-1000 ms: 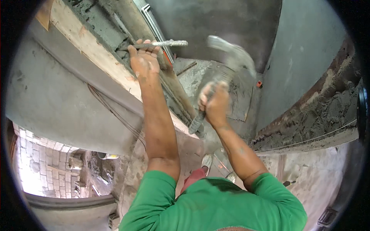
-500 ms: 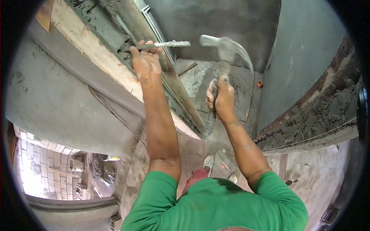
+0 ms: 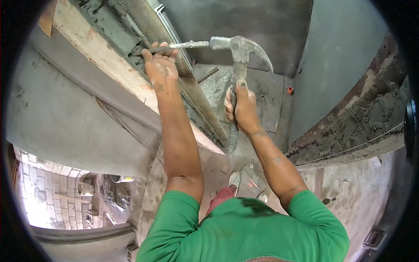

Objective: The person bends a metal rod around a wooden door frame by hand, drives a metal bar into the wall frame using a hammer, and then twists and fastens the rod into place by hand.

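My right hand point(image 3: 242, 105) is closed round the wrapped handle of a claw hammer point(image 3: 240, 49), held upright with its claw curving to the right. The hammer's striking face meets the right end of a chisel point(image 3: 192, 44), a ribbed metal rod lying about level. My left hand point(image 3: 161, 63) grips that chisel, thumb on the near side and fingers round the far side. The chisel's left end reaches rough grey mortar point(image 3: 131, 48) in the gap behind a wooden board; the tip itself is hard to make out there.
The long pale wooden board point(image 3: 109, 63) slants along my left side. Thin wires point(image 3: 126, 124) hang on the grey wall below it. To the right runs a ledge of rough mortar point(image 3: 358, 109) with a string. A small orange pipe end point(image 3: 290, 90) stands on the floor ahead.
The hammer has swung left, from a gap away to contact with the chisel's end. My left hand keeps its hold on the chisel. The whole view has shifted slightly.
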The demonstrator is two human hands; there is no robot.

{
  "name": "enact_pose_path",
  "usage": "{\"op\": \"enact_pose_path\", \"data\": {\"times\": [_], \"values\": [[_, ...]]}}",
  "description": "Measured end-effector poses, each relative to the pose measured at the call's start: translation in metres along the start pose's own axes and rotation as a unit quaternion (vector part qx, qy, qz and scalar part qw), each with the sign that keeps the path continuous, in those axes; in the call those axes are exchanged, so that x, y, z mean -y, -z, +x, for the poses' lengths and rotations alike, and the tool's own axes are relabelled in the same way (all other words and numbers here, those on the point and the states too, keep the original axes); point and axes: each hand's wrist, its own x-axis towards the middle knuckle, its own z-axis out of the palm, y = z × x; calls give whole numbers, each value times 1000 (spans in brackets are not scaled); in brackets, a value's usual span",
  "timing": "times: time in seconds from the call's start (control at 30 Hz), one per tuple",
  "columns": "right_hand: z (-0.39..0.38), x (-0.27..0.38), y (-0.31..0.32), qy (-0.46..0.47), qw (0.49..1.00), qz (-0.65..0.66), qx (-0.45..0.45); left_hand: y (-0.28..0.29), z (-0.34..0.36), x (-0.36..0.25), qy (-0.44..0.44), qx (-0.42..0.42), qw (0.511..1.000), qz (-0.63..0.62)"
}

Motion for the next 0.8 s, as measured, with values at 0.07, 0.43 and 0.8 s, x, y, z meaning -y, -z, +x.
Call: {"op": "enact_pose_path", "data": {"times": [0.07, 0.43, 0.8], "values": [[-13, -9, 17, -4, 999, -28, 30, 11, 6, -4, 11, 1, 1000, 3], [-293, -162, 275, -208, 870, -446, -21, -6, -30, -4, 12, 40, 997, -62], [-640, -170, 432, -698, 595, -379, -122, 93, -282, 90, 92, 220, 824, 514]]}}
